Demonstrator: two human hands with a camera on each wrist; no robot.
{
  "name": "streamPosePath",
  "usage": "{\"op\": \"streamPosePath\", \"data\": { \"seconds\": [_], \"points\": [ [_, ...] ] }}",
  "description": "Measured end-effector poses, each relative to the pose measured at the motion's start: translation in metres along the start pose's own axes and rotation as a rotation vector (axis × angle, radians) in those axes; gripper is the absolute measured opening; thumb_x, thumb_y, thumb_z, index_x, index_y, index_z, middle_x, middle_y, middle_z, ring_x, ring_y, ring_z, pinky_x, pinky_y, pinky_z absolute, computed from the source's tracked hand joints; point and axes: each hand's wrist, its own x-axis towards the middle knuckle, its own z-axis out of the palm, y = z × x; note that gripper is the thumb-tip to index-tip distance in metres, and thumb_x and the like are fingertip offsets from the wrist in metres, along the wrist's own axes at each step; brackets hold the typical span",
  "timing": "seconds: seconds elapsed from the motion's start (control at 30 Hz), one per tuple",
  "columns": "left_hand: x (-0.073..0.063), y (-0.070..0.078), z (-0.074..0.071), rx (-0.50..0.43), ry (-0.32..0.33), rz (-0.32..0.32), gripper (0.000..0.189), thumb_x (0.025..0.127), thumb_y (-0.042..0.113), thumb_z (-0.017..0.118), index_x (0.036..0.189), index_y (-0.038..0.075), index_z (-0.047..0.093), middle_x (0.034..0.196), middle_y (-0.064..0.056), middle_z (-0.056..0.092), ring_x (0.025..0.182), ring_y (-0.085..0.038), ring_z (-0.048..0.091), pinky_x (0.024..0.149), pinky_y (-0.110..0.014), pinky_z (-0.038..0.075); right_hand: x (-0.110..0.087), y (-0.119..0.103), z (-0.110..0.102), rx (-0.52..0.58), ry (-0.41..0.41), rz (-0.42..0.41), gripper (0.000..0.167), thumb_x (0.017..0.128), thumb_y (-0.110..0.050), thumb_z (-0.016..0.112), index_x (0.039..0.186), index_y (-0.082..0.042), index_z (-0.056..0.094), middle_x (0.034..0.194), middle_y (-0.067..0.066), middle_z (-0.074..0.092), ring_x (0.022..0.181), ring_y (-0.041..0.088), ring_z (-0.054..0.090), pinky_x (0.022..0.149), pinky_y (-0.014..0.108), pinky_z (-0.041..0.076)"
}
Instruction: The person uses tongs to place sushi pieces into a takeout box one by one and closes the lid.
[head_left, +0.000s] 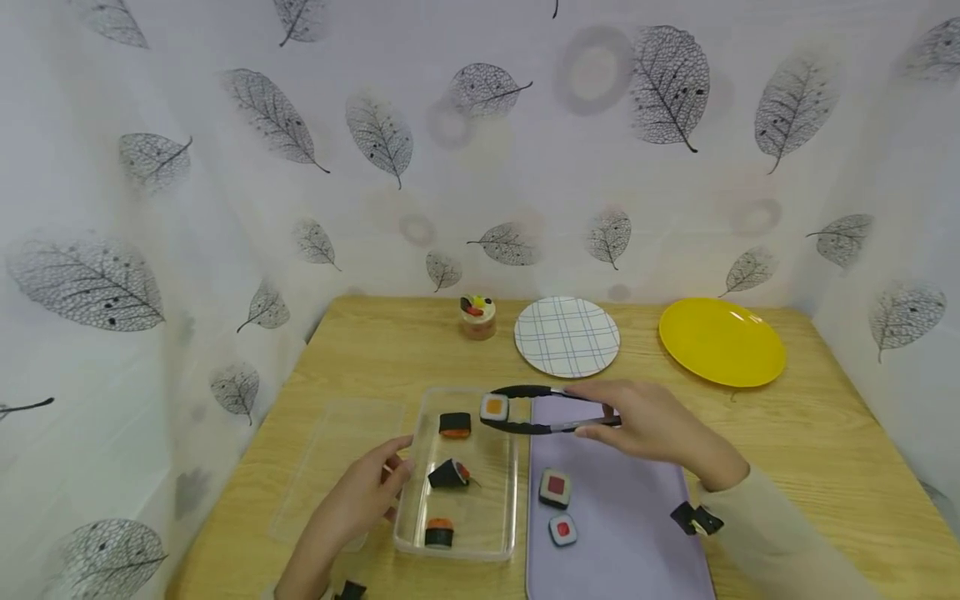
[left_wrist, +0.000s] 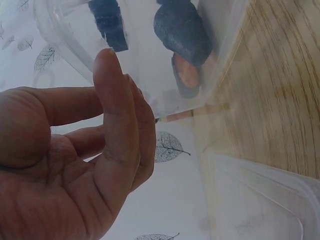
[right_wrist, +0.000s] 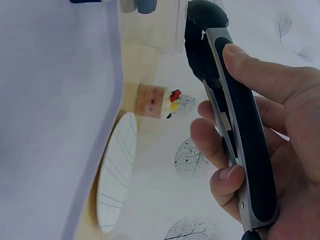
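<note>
The head view shows the box (head_left: 453,555) on the counter (head_left: 390,337); take it as the dial. The right hand (head_left: 645,421), between two and three o'clock, has its fingers clamped on the tongs (head_left: 520,428), one arm to each side. The tips grip a roll (head_left: 494,407) with an orange centre, over the box near one o'clock, just inside the rim as seen from above; its height above the base I cannot tell.

At nine o'clock the left hand (head_left: 367,493) has its fingers loosely bent and apart from the thumb, one fingertip at the box wall; whether it bears on the plastic I cannot tell. The lid (head_left: 300,479) lies on the counter beyond nine.

Inside, one sushi (head_left: 454,425) sits at twelve, a cone (head_left: 450,474) at the centre and another sushi (head_left: 439,532) towards six. On the tray (head_left: 622,517), a red-centred roll (head_left: 555,487) lies at three and a smaller one (head_left: 562,529) near four.

The main risk seems a slip: the tips hold the roll at their very ends, so slack pressure could drop it, and too hard a squeeze could shoot it out. Lowered off line, it might catch the rim. A knock from the tongs could slide the light box, since the left hand's touch looks slight.
</note>
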Motion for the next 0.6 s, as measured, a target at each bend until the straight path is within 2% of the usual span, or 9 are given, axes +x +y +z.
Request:
{"op": "streamPosePath", "data": {
  "seconds": [0.07,0.2,0.23,0.4,0.6],
  "points": [
    [0.000,0.001,0.000,0.001,0.003,-0.002,0.054,0.110,0.023,0.057,0.157,0.001,0.044,0.112,-0.019,0.062,0.066,-0.021,0.064,0.055,-0.033,0.063,0.006,-0.002,-0.003,-0.035,-0.012,-0.027,0.056,0.091,-0.039,0.083,0.140,-0.018,0.068,0.103,-0.008,0.076,0.070,0.001,0.058,0.061,0.022,0.053],
    [0.000,0.002,0.000,0.000,0.011,-0.012,0.052,0.110,0.022,0.057,0.157,0.002,0.045,0.112,-0.019,0.062,0.067,-0.020,0.064,0.056,-0.033,0.063,0.020,-0.007,-0.012,-0.103,-0.040,-0.070,0.054,0.090,-0.042,0.084,0.137,-0.018,0.070,0.122,-0.003,0.078,0.091,0.014,0.073,0.077,0.036,0.065],
    [0.000,0.002,0.000,-0.002,0.012,-0.015,0.052,0.110,0.022,0.057,0.157,0.002,0.045,0.112,-0.019,0.062,0.068,-0.020,0.064,0.056,-0.033,0.063,0.023,-0.009,-0.013,-0.114,-0.052,-0.073,0.054,0.090,-0.043,0.083,0.136,-0.019,0.070,0.128,-0.002,0.076,0.098,0.016,0.075,0.082,0.039,0.066],
    [0.000,0.001,0.001,0.005,0.012,-0.015,0.052,0.110,0.021,0.058,0.157,0.002,0.045,0.112,-0.018,0.063,0.068,-0.020,0.063,0.055,-0.032,0.063,0.035,-0.020,-0.020,-0.107,-0.144,-0.038,0.053,0.090,-0.042,0.083,0.137,-0.019,0.071,0.130,-0.001,0.076,0.106,0.019,0.076,0.086,0.044,0.067],
    [-0.001,0.003,0.001,0.005,0.014,-0.020,0.052,0.110,0.023,0.058,0.156,0.003,0.046,0.112,-0.018,0.063,0.068,-0.019,0.063,0.055,-0.033,0.063,0.048,-0.038,-0.028,-0.139,-0.211,-0.012,0.049,0.089,-0.036,0.086,0.133,-0.018,0.073,0.125,0.000,0.078,0.104,0.021,0.076,0.080,0.044,0.066]
  ]
}}
